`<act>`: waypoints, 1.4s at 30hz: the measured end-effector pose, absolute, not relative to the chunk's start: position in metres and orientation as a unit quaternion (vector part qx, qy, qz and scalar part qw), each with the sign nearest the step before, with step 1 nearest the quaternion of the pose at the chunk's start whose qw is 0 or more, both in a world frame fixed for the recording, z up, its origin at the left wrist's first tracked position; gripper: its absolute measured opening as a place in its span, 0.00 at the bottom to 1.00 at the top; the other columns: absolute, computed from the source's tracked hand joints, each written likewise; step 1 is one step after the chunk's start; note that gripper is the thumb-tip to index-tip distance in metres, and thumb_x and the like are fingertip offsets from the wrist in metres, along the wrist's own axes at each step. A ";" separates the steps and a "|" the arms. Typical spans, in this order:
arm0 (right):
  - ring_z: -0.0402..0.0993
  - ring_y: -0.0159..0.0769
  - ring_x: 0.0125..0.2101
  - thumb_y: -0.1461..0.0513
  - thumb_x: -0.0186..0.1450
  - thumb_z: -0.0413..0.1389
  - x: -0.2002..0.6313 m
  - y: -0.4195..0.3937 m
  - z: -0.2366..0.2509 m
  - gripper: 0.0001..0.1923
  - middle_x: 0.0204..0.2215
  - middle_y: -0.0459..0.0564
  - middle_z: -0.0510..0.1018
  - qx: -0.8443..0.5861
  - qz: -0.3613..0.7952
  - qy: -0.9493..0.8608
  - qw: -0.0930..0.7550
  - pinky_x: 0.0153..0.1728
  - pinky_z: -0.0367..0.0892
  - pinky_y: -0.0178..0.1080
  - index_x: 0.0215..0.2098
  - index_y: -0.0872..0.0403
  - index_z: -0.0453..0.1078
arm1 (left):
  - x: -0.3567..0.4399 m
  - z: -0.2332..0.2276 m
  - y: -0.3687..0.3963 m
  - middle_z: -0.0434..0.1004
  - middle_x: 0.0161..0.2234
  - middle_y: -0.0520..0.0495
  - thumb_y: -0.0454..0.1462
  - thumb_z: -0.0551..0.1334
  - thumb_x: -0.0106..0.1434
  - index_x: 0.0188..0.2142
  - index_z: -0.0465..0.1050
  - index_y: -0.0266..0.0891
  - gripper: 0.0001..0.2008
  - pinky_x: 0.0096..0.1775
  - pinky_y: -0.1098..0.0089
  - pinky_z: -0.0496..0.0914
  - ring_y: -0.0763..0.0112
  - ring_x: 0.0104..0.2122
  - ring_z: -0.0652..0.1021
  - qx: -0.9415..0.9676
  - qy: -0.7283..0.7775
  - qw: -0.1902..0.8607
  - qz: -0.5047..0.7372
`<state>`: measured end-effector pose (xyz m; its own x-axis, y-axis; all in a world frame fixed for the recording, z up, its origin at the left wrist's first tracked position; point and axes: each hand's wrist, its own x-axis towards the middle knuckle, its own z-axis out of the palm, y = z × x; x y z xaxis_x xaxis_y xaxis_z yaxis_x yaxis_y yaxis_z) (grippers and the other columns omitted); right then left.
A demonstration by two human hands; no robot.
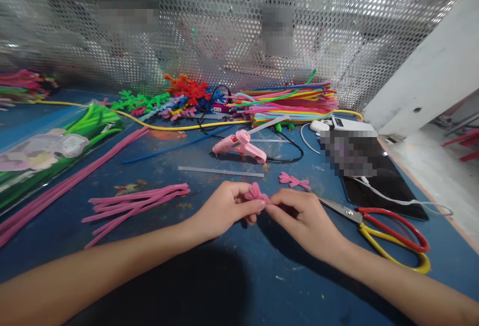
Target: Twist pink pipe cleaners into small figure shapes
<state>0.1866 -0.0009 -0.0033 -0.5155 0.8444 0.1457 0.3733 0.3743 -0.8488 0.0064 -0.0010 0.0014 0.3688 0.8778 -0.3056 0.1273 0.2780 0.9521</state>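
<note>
Between my two hands, above the blue table, is a small looped piece of pink pipe cleaner (256, 192). My left hand (230, 209) pinches it between thumb and fingers. The fingertips of my right hand (303, 216) are closed on its right end. A similar pink pipe-cleaner shape (294, 181) lies just behind my right hand. Several bent pink pipe cleaners (138, 206) rest left of my left hand. Scissors (352, 214) with one red and one yellow handle lie by my right hand, the blade tips partly hidden behind it.
A pink glue gun (239, 147) and a loose glue stick (220, 171) lie ahead. Behind them are a bundle of coloured pipe cleaners (288, 101) and bright branched shapes (187, 89) before a perforated metal panel (232, 32). A dark tablet (389, 191) with a white cable is at right.
</note>
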 end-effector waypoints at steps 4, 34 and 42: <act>0.56 0.24 0.19 0.60 0.58 0.55 0.186 0.003 -0.006 0.09 0.17 0.42 0.65 -0.393 0.602 -0.640 0.270 0.20 0.52 0.30 0.23 0.57 0.67 | 0.003 0.003 0.003 0.70 0.20 0.53 0.39 0.64 0.52 0.26 0.72 0.33 0.09 0.27 0.75 0.65 0.77 0.22 0.70 0.559 0.449 0.644 0.268; 0.49 0.24 0.19 0.61 0.59 0.53 0.180 -0.011 -0.012 0.14 0.16 0.40 0.56 -0.332 0.550 -0.729 0.236 0.20 0.48 0.30 0.18 0.57 0.60 | 0.003 -0.007 -0.008 0.53 0.14 0.57 0.34 0.56 0.59 0.12 0.55 0.35 0.20 0.20 0.77 0.52 0.82 0.15 0.56 0.767 0.305 0.428 0.368; 0.50 0.24 0.20 0.58 0.61 0.53 0.177 -0.015 -0.020 0.13 0.17 0.40 0.57 -0.337 0.600 -0.691 0.220 0.21 0.49 0.30 0.22 0.58 0.66 | 0.004 -0.008 -0.010 0.54 0.14 0.56 0.34 0.52 0.60 0.13 0.53 0.36 0.20 0.22 0.75 0.53 0.81 0.17 0.58 0.749 0.339 0.475 0.316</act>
